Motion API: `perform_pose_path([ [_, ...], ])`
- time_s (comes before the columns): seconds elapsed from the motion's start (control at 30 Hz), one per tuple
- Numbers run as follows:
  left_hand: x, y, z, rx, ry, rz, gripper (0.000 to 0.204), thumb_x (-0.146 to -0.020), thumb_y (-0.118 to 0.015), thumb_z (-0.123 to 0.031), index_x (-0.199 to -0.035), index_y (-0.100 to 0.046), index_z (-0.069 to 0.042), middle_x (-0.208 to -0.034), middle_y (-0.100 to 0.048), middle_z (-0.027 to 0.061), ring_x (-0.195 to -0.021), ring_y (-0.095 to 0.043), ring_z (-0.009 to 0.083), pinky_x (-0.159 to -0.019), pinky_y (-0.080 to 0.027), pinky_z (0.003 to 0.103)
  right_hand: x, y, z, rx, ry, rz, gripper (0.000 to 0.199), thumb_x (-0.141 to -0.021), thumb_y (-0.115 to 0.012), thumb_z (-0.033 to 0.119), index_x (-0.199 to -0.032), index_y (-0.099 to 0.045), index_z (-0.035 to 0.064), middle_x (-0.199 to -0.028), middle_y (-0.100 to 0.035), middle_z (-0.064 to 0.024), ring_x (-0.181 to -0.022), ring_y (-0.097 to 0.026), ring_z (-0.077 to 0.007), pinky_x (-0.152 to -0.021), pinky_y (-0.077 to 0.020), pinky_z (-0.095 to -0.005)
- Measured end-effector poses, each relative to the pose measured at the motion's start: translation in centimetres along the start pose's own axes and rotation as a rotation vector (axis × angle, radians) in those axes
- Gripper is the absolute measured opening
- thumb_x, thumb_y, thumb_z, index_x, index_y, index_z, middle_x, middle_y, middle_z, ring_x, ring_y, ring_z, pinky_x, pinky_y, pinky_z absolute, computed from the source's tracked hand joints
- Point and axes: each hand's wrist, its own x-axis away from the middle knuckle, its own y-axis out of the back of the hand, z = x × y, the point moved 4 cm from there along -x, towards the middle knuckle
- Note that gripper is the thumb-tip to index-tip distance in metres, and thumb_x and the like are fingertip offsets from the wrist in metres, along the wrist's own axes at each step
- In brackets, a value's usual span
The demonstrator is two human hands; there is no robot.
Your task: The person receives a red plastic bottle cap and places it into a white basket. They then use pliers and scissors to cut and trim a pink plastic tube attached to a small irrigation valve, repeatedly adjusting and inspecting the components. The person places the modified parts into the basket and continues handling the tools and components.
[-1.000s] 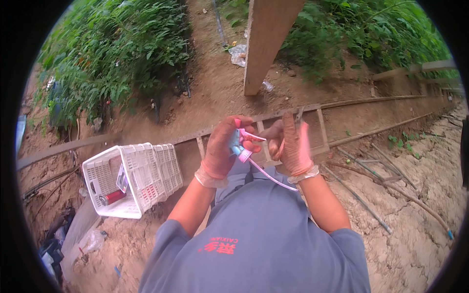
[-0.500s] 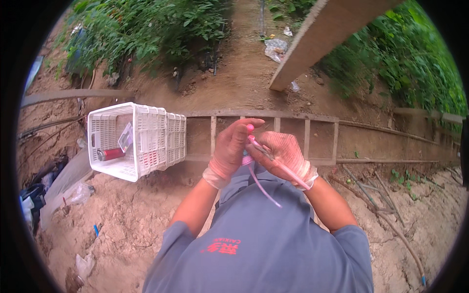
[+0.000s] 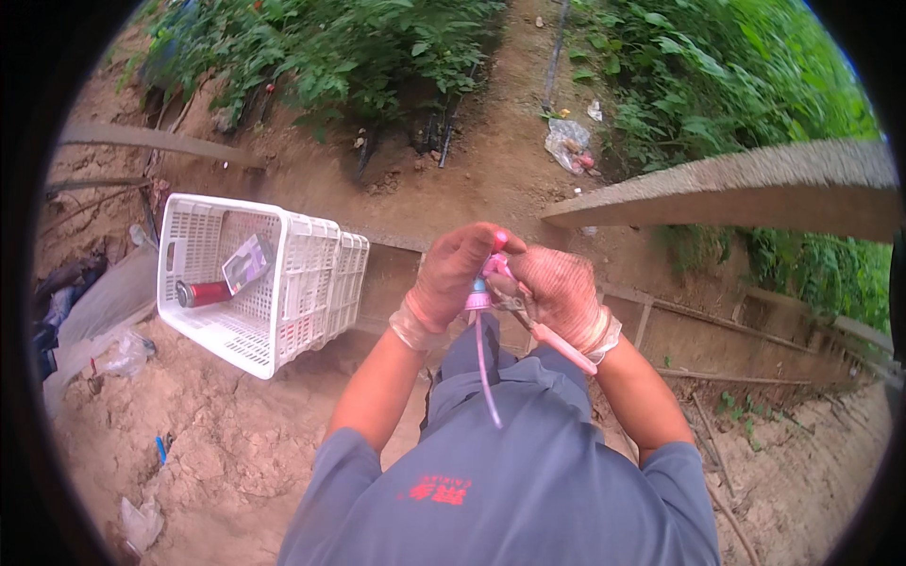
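In front of my body both hands are together, in thin clear gloves that are loose at the wrists. My left hand [image 3: 444,278] is closed on a pink spray pump head with a light blue part and a ribbed pink collar [image 3: 478,300]. Its thin pink dip tube [image 3: 485,368] hangs down free. My right hand [image 3: 562,292] is closed around a hand tool with a pink handle [image 3: 563,347] and greyish metal parts. Its fingers are also at the pump head's upper part. Fingers hide the tool's working end, so its kind is unclear.
White plastic crates [image 3: 274,292], one nested in another, lie on their side at the left. A red can [image 3: 204,293] and a printed packet [image 3: 247,264] are inside. Beams [image 3: 736,189] cross at the right. Green plants [image 3: 377,57] grow beyond; plastic litter [image 3: 569,144] lies on the soil.
The view has shifted and turned. My hands stay together at the pump head; the right fingers have curled in closer around it. The dip tube now hangs straighter.
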Motion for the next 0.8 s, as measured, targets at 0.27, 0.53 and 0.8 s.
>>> perform_pose_path([
  [0.27, 2.2, 5.7, -3.0, -0.074, -0.161, -0.162, 0.044, -0.104, -0.063, -0.047, -0.110, -0.072, -0.005, -0.093, -0.071, 0.0030, -0.085, -0.064, 0.0102, -0.076, -0.053, 0.026, -5.3, -2.8, 3.0, -0.060, 0.169, 0.106, 0.011, -0.089, -0.073, 0.018, -0.092, -0.070, 0.0074, -0.076, -0.066, -0.0156, -0.071, -0.068, -0.0347, -0.063, -0.0544, -0.0439],
  [0.53, 5.7, 11.0, -1.7, 0.670, -0.218, -0.195, 0.065, -0.108, -0.045, -0.057, -0.122, -0.065, 0.002, -0.060, -0.052, 0.0024, -0.050, -0.056, 0.0157, -0.049, -0.051, 0.033, -10.0, -4.5, 4.2, -0.708, -0.153, 0.402, 0.035, -0.096, -0.071, 0.038, -0.102, -0.071, 0.0033, -0.078, -0.065, -0.0032, -0.062, -0.056, -0.0097, -0.053, -0.0427, -0.0250],
  [0.8, 6.8, 11.1, 1.2, 0.780, -0.231, -0.612, 0.058, -0.105, -0.046, -0.064, -0.106, -0.065, -0.009, -0.069, -0.060, 0.0034, -0.057, -0.060, 0.0170, -0.051, -0.054, 0.032, -11.6, -12.7, 3.2, -0.729, 0.122, 0.354, 0.041, -0.101, -0.063, 0.045, -0.100, -0.068, 0.0037, -0.067, -0.056, 0.0012, -0.054, -0.049, -0.0084, -0.049, -0.0359, -0.0237],
])
